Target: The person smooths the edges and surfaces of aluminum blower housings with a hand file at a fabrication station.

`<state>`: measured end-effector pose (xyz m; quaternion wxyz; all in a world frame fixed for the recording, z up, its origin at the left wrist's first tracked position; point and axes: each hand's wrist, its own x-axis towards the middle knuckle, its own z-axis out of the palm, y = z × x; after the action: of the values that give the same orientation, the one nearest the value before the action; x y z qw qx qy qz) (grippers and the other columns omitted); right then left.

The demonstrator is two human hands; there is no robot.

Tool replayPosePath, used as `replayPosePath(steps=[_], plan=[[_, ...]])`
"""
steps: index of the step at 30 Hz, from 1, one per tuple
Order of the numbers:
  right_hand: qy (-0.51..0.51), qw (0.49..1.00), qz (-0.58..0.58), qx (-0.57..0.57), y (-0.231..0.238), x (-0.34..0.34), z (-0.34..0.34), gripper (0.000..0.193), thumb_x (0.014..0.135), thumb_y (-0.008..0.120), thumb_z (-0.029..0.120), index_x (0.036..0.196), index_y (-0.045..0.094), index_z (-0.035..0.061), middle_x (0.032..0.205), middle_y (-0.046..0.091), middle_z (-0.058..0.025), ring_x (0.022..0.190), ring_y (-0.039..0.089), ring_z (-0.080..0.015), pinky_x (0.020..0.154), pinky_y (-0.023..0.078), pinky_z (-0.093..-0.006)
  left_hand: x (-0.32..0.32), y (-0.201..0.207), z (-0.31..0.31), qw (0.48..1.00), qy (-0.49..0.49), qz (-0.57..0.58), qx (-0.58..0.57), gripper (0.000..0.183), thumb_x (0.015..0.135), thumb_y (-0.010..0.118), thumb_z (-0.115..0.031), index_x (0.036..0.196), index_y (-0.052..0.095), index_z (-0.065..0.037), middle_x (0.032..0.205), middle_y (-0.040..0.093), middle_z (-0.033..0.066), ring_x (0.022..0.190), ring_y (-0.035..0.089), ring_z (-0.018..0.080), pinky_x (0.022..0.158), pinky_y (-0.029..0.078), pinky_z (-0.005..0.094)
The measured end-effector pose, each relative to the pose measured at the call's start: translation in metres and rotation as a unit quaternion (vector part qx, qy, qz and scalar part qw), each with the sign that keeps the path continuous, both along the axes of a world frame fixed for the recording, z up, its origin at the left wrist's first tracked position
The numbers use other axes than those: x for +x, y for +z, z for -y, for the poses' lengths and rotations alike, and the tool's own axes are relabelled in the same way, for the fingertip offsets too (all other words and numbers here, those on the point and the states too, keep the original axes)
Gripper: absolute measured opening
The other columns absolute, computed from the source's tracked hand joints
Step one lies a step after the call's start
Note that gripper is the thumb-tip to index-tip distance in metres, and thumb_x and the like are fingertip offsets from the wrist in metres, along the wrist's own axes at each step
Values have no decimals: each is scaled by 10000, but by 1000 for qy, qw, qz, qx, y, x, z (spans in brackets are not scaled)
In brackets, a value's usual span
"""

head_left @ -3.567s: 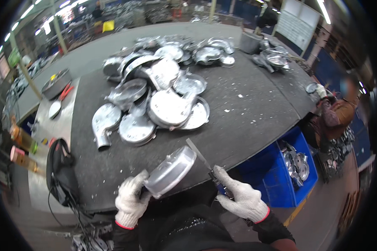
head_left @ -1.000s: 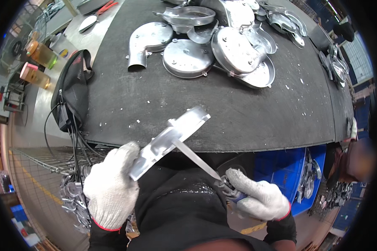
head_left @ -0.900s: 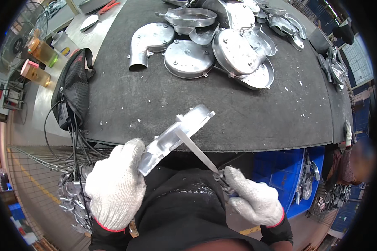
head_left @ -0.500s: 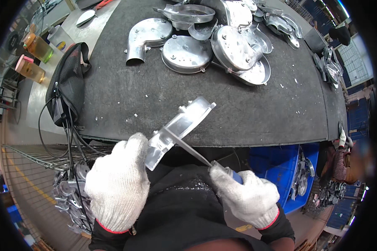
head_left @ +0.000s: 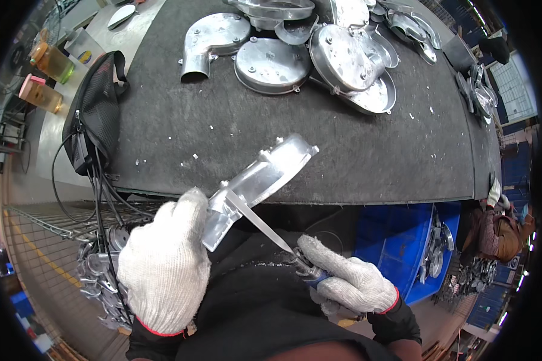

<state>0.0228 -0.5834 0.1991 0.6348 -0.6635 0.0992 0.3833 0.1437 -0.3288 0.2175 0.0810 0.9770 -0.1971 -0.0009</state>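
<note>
My left hand (head_left: 165,268), in a white knit glove, is closed on the near end of a silvery cast-metal housing (head_left: 270,171). The housing is tilted, its far end reaching over the table's front edge. In my right hand (head_left: 352,280), also gloved, is a flat metal file (head_left: 259,224) with a blue handle, gripped near the base of its blade. The blade slants up to the left, its tip by the housing's near opening. Whether tip and metal touch I cannot tell. Shiny filings lie on my black apron (head_left: 265,263) below.
Several similar metal housings (head_left: 272,65) lie at the table's far side. A black mesh bag (head_left: 96,111) with cables and two drink bottles (head_left: 41,94) stand at the left. Blue bins (head_left: 391,240) with metal parts sit under the table at right. Another person (head_left: 503,231) works at far right.
My right hand has shifted and its fingers have loosened and re-set around the file handle. The file blade now lies at a steeper slant. The housing has moved slightly to the right at its far end.
</note>
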Motion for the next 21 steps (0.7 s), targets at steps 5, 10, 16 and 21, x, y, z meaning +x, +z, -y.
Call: replayPosePath(steps=[5, 10, 16, 21], plan=[[22, 999, 31, -19, 7, 2, -8, 662, 1065, 548, 199, 1660, 268, 130, 943, 697, -49, 679, 635, -124, 711, 555, -280, -2, 8, 8, 998, 60, -21, -13, 417, 754, 719, 58, 1133, 732, -117, 1077, 756, 105, 971, 741, 324, 829, 585, 386], [-1, 921, 358, -155, -7, -8, -16, 648, 1007, 643, 205, 1609, 407, 167, 1065, 739, -67, 684, 685, -171, 683, 590, -298, 3, 3, 8, 1000, -18, -12, 17, 341, 822, 699, -97, 1148, 620, -162, 898, 662, 72, 741, 695, 322, 633, 555, 445], [114, 730, 377, -558, 7, -11, -35, 574, 870, 776, 278, 1417, 637, 386, 781, 637, -41, 535, 638, -183, 446, 515, -334, -1, 17, 10, 999, -5, -9, 47, 314, 845, 696, -123, 1144, 606, -161, 894, 669, 65, 741, 704, 300, 636, 555, 434], [113, 730, 342, -581, 20, -13, -42, 583, 766, 810, 259, 1335, 697, 318, 753, 589, -34, 529, 601, -198, 472, 505, -341, 4, 9, 14, 999, -25, -8, 43, 316, 846, 699, -122, 1145, 606, -160, 910, 675, 67, 749, 704, 304, 639, 555, 436]])
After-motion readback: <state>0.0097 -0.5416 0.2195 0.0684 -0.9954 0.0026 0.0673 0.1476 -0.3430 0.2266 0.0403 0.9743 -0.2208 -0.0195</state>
